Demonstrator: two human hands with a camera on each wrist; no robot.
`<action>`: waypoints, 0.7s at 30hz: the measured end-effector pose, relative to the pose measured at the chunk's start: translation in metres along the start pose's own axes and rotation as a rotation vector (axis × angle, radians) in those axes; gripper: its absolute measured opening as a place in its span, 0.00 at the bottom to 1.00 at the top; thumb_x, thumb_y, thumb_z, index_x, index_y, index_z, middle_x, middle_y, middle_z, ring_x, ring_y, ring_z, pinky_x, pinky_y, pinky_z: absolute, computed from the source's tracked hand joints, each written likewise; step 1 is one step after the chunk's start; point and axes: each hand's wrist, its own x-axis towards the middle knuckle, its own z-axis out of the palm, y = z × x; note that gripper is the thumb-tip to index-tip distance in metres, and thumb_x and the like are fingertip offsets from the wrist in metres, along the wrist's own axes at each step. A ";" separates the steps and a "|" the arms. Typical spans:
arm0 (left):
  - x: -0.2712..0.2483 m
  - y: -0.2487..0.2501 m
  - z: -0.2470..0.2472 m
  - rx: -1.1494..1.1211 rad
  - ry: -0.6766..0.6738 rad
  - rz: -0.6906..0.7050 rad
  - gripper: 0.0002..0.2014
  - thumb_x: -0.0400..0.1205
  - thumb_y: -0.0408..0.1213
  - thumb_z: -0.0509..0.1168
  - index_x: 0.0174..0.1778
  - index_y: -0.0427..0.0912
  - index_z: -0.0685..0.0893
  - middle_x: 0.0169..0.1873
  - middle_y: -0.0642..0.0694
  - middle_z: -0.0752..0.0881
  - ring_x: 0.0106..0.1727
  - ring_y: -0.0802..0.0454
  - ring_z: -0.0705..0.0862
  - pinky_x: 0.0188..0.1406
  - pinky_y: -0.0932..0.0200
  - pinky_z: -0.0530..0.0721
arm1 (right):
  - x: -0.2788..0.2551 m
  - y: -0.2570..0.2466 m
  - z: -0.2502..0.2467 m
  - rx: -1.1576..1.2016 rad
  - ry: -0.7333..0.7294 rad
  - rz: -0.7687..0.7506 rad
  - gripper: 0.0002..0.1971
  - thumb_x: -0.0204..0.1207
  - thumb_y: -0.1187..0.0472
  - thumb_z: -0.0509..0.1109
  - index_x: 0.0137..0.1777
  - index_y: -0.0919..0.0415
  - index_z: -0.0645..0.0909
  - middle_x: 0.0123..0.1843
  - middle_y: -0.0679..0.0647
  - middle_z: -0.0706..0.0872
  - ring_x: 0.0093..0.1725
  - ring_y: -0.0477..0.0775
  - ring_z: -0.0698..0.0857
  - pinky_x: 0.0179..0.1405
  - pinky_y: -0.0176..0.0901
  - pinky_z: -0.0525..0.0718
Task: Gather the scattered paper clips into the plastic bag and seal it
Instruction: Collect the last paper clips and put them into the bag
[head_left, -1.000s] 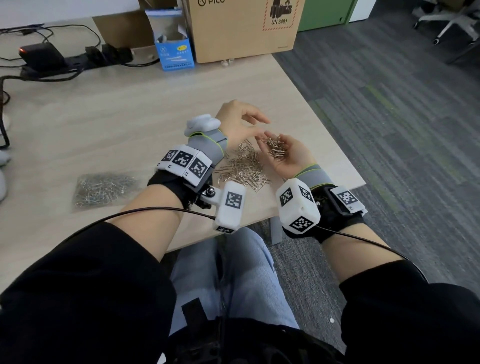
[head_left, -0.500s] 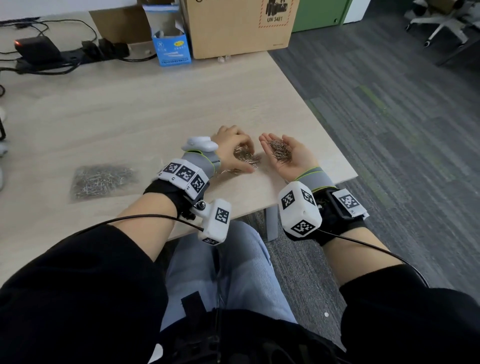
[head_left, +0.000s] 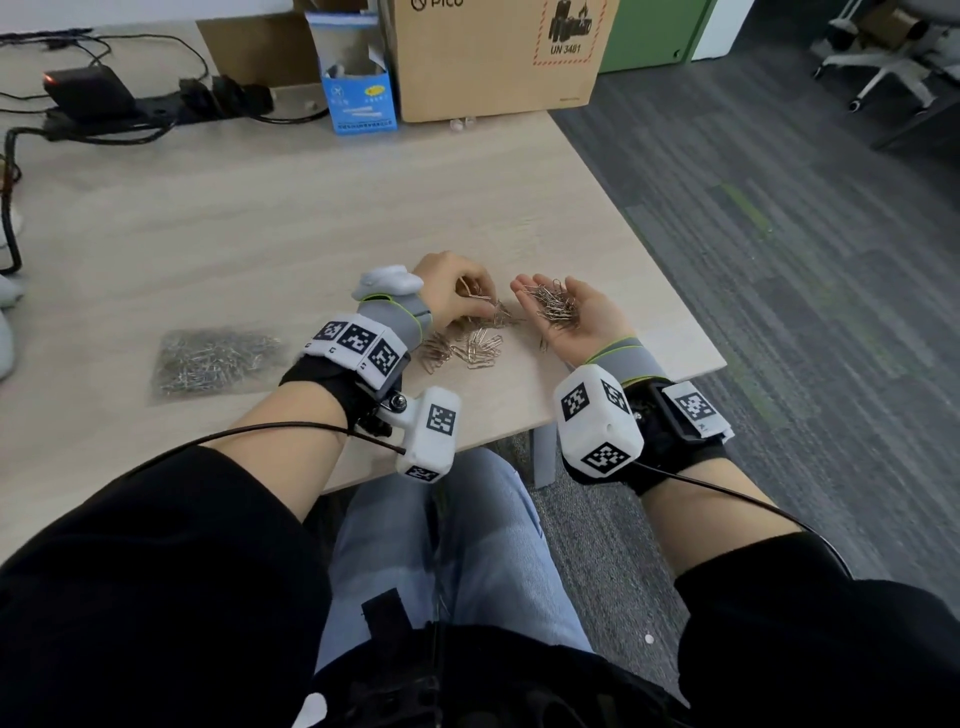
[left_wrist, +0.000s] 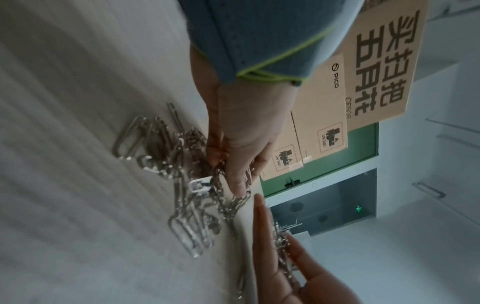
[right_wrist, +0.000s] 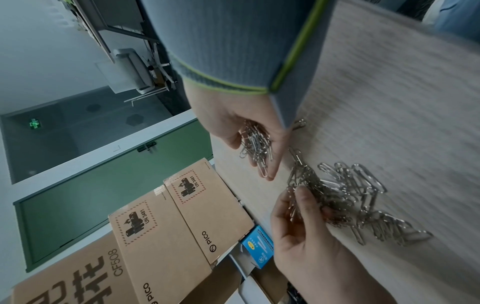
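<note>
Loose silver paper clips (head_left: 467, 348) lie in a pile near the front edge of the wooden table (head_left: 260, 234). My left hand (head_left: 470, 293) is down on the pile's far side, fingers curled and pinching a few clips (left_wrist: 223, 164). My right hand (head_left: 597, 327) rests palm up just right of the pile, fingers relaxed, cradling a heap of clips (head_left: 556, 306). The right wrist view shows that heap (right_wrist: 257, 144) in the palm and the left hand (right_wrist: 306, 226) picking at the pile (right_wrist: 350, 195). The clear plastic bag (head_left: 218, 358), holding many clips, lies flat to the left.
A large cardboard box (head_left: 493, 57) and a small blue box (head_left: 358, 88) stand at the table's far edge. A power strip with cables (head_left: 156, 104) lies at the back left. The table's right edge (head_left: 649, 249) runs close beside my right hand.
My left hand came down from above the right palm onto the pile and now pinches clips. The right hand stayed palm up with its heap.
</note>
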 end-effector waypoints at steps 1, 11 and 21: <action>0.001 0.001 -0.003 -0.031 0.004 0.004 0.10 0.69 0.37 0.76 0.44 0.40 0.89 0.35 0.46 0.83 0.28 0.69 0.79 0.30 0.79 0.71 | 0.002 0.000 0.000 -0.005 0.003 0.005 0.20 0.88 0.59 0.49 0.45 0.75 0.74 0.57 0.71 0.81 0.76 0.66 0.70 0.77 0.51 0.67; 0.012 0.029 -0.020 -0.137 -0.009 0.084 0.07 0.69 0.34 0.76 0.42 0.43 0.88 0.30 0.47 0.84 0.28 0.67 0.79 0.39 0.63 0.78 | 0.022 0.021 0.016 -0.099 -0.024 0.039 0.16 0.86 0.64 0.51 0.44 0.71 0.76 0.34 0.67 0.87 0.49 0.61 0.88 0.46 0.46 0.87; -0.001 0.025 -0.042 -0.173 0.064 0.082 0.13 0.67 0.26 0.75 0.47 0.37 0.88 0.38 0.46 0.86 0.35 0.65 0.82 0.42 0.72 0.80 | 0.024 0.038 0.035 -0.099 -0.070 0.039 0.12 0.77 0.70 0.57 0.37 0.73 0.80 0.25 0.66 0.86 0.25 0.61 0.87 0.22 0.44 0.86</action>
